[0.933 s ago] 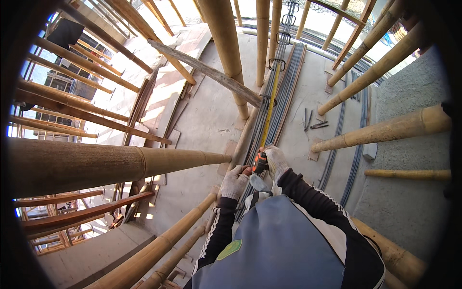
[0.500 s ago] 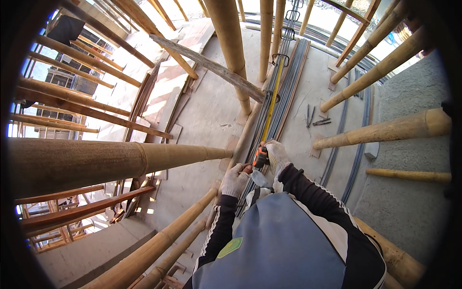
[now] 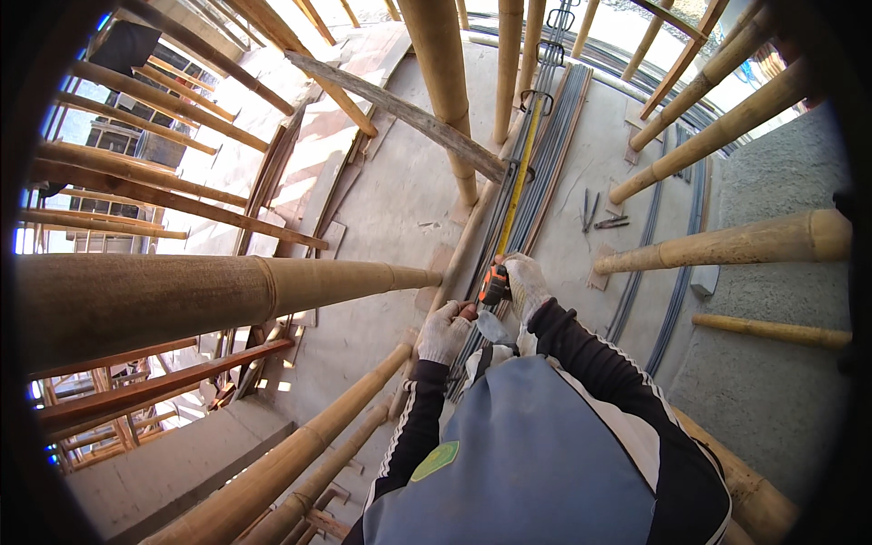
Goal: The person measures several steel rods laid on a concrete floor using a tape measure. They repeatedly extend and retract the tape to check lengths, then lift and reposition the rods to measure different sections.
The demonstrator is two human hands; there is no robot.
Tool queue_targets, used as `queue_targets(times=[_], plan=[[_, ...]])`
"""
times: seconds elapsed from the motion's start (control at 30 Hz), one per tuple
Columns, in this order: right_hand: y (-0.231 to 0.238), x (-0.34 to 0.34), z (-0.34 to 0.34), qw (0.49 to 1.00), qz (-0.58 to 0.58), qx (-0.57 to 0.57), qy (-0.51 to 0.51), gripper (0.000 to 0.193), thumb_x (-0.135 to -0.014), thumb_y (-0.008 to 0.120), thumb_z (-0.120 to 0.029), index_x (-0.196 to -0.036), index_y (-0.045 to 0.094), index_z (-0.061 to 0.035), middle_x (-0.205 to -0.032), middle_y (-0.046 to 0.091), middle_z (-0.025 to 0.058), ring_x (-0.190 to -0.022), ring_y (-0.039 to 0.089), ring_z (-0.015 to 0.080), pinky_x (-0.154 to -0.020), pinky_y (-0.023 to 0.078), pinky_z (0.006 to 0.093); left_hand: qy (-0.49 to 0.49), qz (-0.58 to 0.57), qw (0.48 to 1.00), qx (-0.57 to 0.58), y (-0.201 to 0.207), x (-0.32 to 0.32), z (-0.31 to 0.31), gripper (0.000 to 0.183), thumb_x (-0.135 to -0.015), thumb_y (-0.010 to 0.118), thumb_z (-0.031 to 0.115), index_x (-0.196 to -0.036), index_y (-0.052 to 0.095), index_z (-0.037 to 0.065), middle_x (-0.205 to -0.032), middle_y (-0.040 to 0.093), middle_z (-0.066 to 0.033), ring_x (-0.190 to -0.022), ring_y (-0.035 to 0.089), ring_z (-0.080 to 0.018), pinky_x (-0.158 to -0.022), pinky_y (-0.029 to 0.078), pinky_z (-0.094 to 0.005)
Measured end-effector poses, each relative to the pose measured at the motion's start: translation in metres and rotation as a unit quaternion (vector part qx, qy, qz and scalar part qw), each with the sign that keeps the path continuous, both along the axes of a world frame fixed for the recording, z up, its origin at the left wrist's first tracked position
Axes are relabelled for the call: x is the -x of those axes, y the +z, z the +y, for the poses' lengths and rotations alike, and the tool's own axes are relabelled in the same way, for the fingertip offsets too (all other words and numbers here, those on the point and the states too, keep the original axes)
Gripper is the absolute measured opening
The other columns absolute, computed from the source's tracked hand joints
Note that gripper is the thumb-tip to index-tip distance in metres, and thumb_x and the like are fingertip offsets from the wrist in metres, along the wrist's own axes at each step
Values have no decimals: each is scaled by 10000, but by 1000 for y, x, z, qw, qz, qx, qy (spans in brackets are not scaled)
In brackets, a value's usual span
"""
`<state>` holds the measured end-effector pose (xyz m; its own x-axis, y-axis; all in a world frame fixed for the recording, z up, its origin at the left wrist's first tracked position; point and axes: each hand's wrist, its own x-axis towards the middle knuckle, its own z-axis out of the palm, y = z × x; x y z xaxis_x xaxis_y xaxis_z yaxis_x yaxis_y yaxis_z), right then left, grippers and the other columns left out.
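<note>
Both my hands wear white work gloves. My right hand grips an orange and black tape measure case. Its yellow tape blade runs away from me along a bundle of long steel rebar rods lying on the concrete floor. My left hand sits just left of the case, fingers curled at its near end, touching it. Whether it pinches anything is hidden.
Thick bamboo poles cross the view on all sides, one large pole close at my left. A grey wooden plank lies across the floor. Short metal pieces lie to the right of the rods. More poles stand at right.
Both hands shifted slightly toward the far end of the rods with the tape measure; the view tilted a little.
</note>
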<state>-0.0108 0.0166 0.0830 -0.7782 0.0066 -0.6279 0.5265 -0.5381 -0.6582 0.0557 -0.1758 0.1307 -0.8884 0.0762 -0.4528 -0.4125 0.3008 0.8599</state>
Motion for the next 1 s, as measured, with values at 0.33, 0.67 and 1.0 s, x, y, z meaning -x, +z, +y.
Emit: queue_targets(times=[0.33, 0.67, 1.0], plan=[[13, -6, -3, 1000, -9, 15, 5, 84, -980, 597, -96, -1000, 662, -48, -896, 671, 62, -749, 683, 195, -667, 611, 366, 12, 13, 1000, 3, -1, -5, -3, 289, -1039, 657, 245, -1152, 756, -2, -931, 771, -85, -890, 689, -147, -834, 534, -310], [34, -77, -38, 998, -16, 13, 65, 117, -1035, 676, -149, -1060, 677, -34, -930, 703, 34, -794, 678, 122, -709, 576, 276, 78, -4, 996, 33, -1, -27, -40, 360, -1058, 639, 291, -1210, 735, -21, -959, 778, -39, -845, 638, -87, -778, 512, -260], [54, -80, 15, 998, -3, 5, 55, 158, -1034, 670, -155, -1087, 653, -7, -953, 703, 65, -796, 704, 156, -719, 605, 304, 218, 9, 965, 145, 18, -91, -74, 276, -1011, 694, 207, -1173, 753, -8, -910, 766, -86, -828, 677, -121, -786, 546, -282]])
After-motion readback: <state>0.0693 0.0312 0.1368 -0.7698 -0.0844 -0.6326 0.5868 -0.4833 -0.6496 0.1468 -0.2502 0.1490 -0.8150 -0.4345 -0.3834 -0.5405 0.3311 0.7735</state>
